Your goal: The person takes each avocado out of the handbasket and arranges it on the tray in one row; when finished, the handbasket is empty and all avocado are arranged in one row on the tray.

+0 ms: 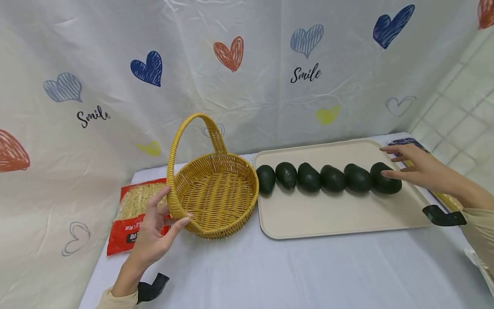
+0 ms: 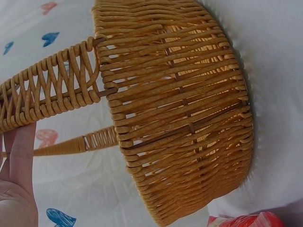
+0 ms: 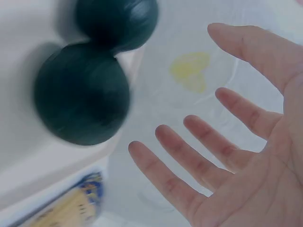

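Observation:
A woven yellow-brown basket [image 1: 218, 201] with a tall arched handle stands left of centre. My left hand [image 1: 152, 234] holds the near-left side of it, thumb and fingers on either side of the handle's base; the left wrist view shows the fingers behind the handle [image 2: 52, 85]. Several dark green avocados [image 1: 308, 178] lie in a row on a beige tray [image 1: 335, 216]. Over the rightmost avocado [image 1: 386, 184] hovers my right hand [image 1: 422, 169]. Its fingers are spread with nothing between them, and in the right wrist view they appear apart from that avocado [image 3: 80, 94].
A red packet of pale dry food [image 1: 129, 227] lies left of the basket, partly behind my left hand. Beside the tray's right edge is a blue and yellow packet [image 1: 409, 143]. A curtain [image 1: 262, 86] printed with hearts hangs behind the table.

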### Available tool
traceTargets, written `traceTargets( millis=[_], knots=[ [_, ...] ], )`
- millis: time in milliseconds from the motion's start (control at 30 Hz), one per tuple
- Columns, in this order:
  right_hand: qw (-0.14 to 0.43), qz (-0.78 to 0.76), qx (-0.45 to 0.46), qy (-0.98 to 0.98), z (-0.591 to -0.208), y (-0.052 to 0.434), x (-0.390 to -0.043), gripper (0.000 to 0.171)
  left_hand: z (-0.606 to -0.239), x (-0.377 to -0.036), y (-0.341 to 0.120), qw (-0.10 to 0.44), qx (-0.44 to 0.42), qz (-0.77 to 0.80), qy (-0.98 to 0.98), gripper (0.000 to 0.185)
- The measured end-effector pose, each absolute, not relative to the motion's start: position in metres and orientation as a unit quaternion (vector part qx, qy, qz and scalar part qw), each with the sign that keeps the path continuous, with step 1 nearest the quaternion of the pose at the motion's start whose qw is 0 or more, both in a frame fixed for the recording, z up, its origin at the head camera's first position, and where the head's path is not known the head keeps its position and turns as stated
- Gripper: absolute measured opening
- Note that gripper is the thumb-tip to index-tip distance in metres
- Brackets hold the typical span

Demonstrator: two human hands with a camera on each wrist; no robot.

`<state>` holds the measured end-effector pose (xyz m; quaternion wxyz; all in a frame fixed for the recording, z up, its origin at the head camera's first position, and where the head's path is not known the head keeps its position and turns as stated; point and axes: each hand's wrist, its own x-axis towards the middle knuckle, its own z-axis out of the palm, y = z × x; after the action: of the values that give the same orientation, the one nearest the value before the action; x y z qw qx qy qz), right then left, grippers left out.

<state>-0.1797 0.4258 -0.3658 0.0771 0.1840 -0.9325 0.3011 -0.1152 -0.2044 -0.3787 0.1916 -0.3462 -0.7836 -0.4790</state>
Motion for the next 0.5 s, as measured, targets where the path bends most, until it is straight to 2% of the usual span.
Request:
traceTargets(
  millis=[300,500],
  knots=[
    [0.106,0.230,0.214,-0.943,-0.339,0.380,-0.169,0.062,-0.380,-0.115,-0.203,0.209,-0.355,-0.485,-0.772,0.099],
    [0.119,0.213,0.240,-0.939,-0.326,0.355,-0.160,0.059,-0.379,-0.110,-0.201,0.217,-0.329,-0.466,-0.792,0.100]
  ],
)
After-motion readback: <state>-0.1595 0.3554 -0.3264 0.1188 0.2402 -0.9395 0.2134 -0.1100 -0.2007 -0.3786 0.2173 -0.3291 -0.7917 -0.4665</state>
